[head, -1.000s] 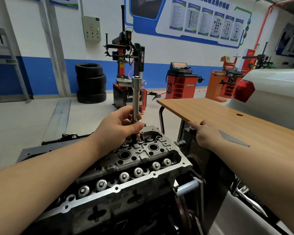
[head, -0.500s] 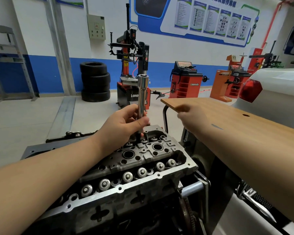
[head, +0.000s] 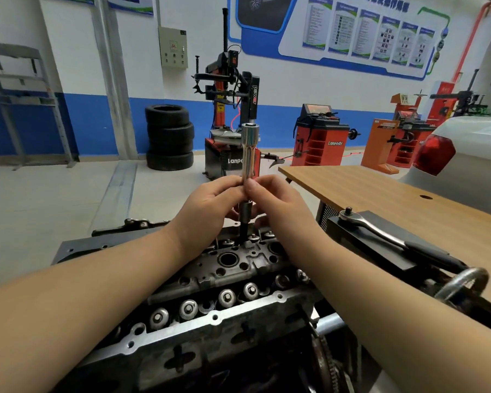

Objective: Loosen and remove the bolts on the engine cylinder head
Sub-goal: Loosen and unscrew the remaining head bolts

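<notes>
Both hands are pinching the tall shiny chrome socket extension (head: 248, 150) at frame centre: left hand (head: 210, 202) is curling fingers round its lower shaft, right hand (head: 270, 199) is pressing fingertips against the same spot from the other side. The tool is standing upright, its dark lower end going down into a bolt well at the far edge of the grey cast-metal engine cylinder head (head: 210, 279), lower centre. The bolt itself is hidden in the well.

Risks, as I'm judging them: the extension is tilting off-axis if the fingers twist unevenly, so the bit is slipping out or rounding the bolt head; a loosened bolt is dropping back into the well when the tool lifts. The long chrome ratchet wrench with black handle (head: 394, 239) is lying unattached on the black metal box (head: 380, 245), right of centre.

Containers: none open to view; what the box is holding I can't tell.
</notes>
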Action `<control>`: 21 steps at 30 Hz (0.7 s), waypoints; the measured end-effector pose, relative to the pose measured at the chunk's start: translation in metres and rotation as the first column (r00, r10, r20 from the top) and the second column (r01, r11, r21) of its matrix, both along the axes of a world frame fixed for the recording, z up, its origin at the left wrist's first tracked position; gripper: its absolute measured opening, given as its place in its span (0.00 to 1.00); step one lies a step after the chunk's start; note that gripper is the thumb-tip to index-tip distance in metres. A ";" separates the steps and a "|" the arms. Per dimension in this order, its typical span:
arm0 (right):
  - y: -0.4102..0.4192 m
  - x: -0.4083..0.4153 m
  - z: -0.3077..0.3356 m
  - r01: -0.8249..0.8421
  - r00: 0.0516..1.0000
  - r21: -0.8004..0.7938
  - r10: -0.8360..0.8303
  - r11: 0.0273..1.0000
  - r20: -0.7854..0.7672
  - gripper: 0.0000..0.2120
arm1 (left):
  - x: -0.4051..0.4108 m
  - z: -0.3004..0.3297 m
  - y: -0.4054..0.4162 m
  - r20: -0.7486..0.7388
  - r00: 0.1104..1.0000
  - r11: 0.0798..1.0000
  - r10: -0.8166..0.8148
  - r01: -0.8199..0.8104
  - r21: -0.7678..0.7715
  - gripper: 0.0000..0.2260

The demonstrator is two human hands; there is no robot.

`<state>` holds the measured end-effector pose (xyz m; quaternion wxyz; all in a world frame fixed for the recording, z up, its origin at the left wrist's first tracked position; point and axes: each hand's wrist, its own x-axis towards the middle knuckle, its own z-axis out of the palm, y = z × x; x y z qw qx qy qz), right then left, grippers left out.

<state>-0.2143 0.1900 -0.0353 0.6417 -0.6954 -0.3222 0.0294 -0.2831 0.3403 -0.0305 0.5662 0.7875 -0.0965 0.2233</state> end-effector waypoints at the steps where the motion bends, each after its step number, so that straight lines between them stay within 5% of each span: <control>1: -0.001 -0.001 0.002 -0.003 1.000 -0.024 0.003 1.000 -0.014 0.18 | 0.000 -0.001 0.000 0.002 1.000 1.000 0.019 -0.019 0.004 0.14; 4: -0.021 0.000 0.011 -0.091 0.996 -0.183 0.088 0.979 -0.021 0.17 | 0.002 -0.001 0.000 0.003 0.998 0.998 0.068 -0.068 0.008 0.12; 8: -0.057 0.004 0.013 -0.157 0.960 -0.543 0.257 0.825 0.112 0.21 | 0.002 -0.001 -0.001 0.033 0.995 0.995 0.090 -0.091 0.045 0.11; 12: -0.048 0.008 0.009 -0.047 0.937 -0.581 0.238 0.813 0.257 0.22 | 0.001 0.002 -0.002 0.084 0.992 0.992 0.093 -0.100 0.082 0.13; 15: -0.031 0.013 0.006 -0.004 0.915 -0.441 0.181 0.898 0.361 0.13 | 0.001 0.002 -0.004 0.090 0.994 0.997 0.059 -0.064 0.053 0.12; 18: -0.032 0.030 0.003 -0.127 0.905 -0.426 0.280 0.896 0.319 0.14 | 0.000 0.003 -0.005 0.105 0.993 0.997 0.059 -0.064 0.049 0.11; 21: -0.046 0.051 0.007 -0.373 0.816 -0.543 0.545 0.752 0.193 0.22 | -0.003 0.004 -0.005 0.120 0.990 0.997 0.076 -0.077 0.009 0.10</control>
